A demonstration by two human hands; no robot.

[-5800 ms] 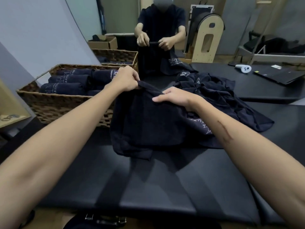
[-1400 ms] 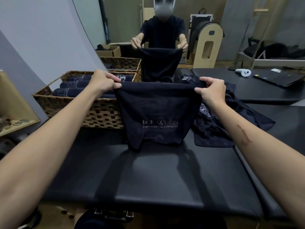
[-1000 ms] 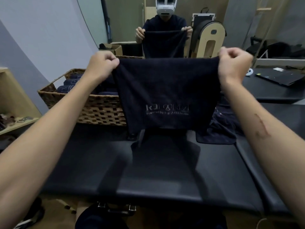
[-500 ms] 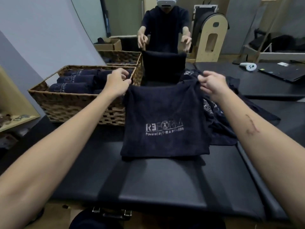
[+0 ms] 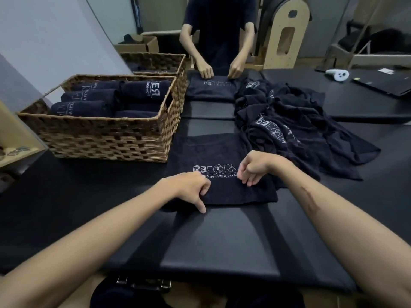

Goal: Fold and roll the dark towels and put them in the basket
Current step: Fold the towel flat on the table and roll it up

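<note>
A folded dark towel [image 5: 213, 152] with white lettering lies flat on the black padded table [image 5: 222, 236], just right of the wicker basket [image 5: 100, 138]. My left hand [image 5: 189, 187] is at the towel's near left edge, fingers curled on the cloth and thumb pointing down onto the edge. My right hand [image 5: 255, 167] is on the towel's right part, its curled fingers pinching the cloth. Several rolled dark towels [image 5: 89, 105] lie in the basket. A loose pile of dark towels [image 5: 289, 121] lies to the right.
Across the table another person [image 5: 220, 30] presses both hands on a folded towel [image 5: 209, 90]. A second wicker basket [image 5: 160, 61] stands behind the first. A white controller [image 5: 338, 74] and a dark flat device [image 5: 387, 84] lie far right. A wooden shelf [image 5: 13, 138] is at left.
I held the towel up by its top corners, then lowered it flat onto the table. Both hands have moved from its far edge to its near part.
</note>
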